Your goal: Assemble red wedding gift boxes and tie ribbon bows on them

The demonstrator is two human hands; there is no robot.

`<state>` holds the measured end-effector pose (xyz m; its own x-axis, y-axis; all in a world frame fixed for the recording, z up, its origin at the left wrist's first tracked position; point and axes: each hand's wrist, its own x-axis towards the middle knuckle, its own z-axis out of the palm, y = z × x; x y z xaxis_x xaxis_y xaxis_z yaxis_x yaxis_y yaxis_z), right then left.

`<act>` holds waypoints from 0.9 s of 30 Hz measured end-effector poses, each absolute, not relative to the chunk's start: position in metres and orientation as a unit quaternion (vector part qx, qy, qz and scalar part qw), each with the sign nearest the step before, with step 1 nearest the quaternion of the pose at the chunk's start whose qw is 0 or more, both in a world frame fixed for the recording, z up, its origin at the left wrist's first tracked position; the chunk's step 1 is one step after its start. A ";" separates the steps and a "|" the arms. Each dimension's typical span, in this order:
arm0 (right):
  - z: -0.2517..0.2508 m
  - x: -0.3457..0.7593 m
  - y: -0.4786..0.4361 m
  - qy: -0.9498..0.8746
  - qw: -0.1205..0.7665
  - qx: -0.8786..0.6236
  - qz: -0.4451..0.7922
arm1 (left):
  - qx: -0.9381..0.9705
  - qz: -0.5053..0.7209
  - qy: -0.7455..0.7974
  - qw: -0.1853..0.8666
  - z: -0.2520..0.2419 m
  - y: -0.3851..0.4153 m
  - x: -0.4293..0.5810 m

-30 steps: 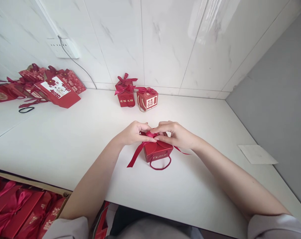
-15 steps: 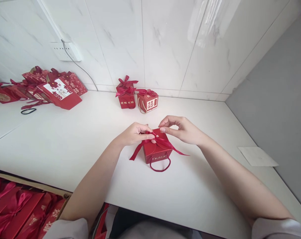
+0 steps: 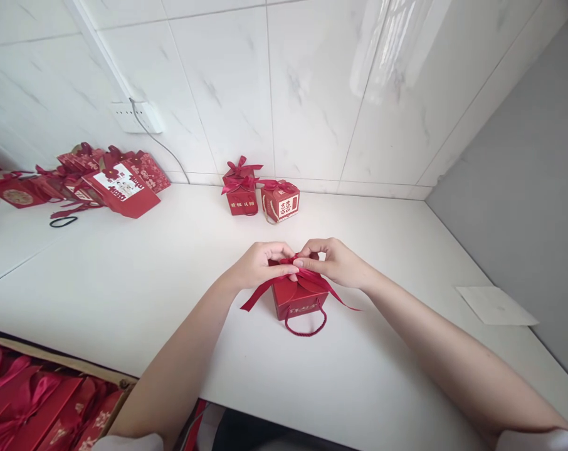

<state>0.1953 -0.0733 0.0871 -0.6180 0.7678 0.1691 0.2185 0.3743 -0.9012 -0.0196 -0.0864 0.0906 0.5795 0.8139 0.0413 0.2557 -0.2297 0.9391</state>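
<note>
A red gift box with a rope handle on its near side stands upright on the white table. A dark red ribbon crosses its top, its two loose ends hanging out to the left and right. My left hand pinches the ribbon above the lid from the left. From the right, my right hand also pinches the ribbon, its fingertips meeting those of the left. The ribbon's middle is partly hidden by my fingers.
Behind stand several finished red boxes with bows, near the tiled wall. More red boxes and bags lie at the far left beside a black band. A carton of red boxes sits lower left; white paper lies right.
My right hand has moved left and down onto the ribbon, and its fingers have closed there. The left hand still pinches the ribbon. The view has tilted up slightly.
</note>
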 end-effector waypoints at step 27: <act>0.085 0.187 -0.087 -0.786 0.339 -0.317 0.408 | 0.699 0.260 0.349 0.568 0.096 -0.086 -0.025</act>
